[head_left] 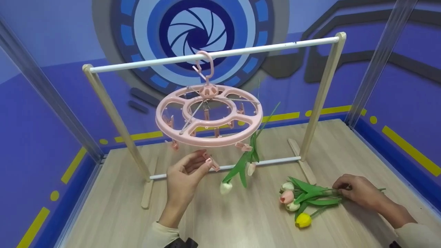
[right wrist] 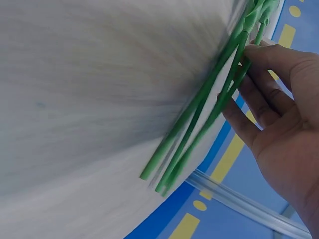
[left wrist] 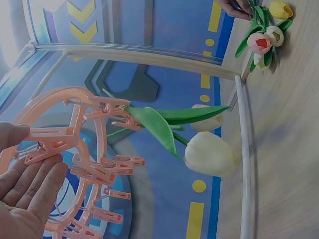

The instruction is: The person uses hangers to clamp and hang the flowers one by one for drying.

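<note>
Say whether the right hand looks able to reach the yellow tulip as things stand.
Probably yes: the right hand pinches green stems close by, and nothing covers the yellow tulip, though the hand may first need to let go.

Purple-blue wall [head_left: 76, 89] with aperture emblem [head_left: 197, 37], 2 corner posts [head_left: 381, 58], wood-grain table [head_left: 241, 220]

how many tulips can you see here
6 visible: hanging white tulip, hanging pale-pink tulip; on the wood-grain table, two whitish tulips, one pink tulip, one yellow tulip. More may be hidden.
</note>
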A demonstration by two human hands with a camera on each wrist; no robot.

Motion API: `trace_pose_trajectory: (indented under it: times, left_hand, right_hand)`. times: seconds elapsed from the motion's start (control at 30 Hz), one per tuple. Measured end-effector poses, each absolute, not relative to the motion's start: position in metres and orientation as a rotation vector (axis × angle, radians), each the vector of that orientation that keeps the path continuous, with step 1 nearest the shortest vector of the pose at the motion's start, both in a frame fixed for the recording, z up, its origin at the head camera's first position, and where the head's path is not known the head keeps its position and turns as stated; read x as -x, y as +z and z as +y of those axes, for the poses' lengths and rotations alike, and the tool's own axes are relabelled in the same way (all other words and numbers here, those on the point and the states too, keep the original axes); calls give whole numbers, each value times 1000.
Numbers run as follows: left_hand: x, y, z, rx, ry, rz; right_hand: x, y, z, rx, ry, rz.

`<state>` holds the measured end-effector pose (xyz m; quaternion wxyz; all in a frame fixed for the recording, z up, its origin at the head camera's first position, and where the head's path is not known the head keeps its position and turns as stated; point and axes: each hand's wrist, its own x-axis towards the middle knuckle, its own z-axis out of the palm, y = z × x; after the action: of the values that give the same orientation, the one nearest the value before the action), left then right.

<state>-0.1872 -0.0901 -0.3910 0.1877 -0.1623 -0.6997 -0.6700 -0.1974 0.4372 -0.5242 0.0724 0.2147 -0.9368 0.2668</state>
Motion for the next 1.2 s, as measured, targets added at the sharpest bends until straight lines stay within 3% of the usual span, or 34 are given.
trace_pose_trajectory:
  times: [0.77, 1.2]
  left_hand:
    - [187, -391, -88, 464, -1884, -1975]
    - [187, -391, -83, 470, -1815, -1991]
  right_hand:
    - [197, -476, 406, -687, 747, -2472]
    - [190, -433, 357, -906, 761, -2363]
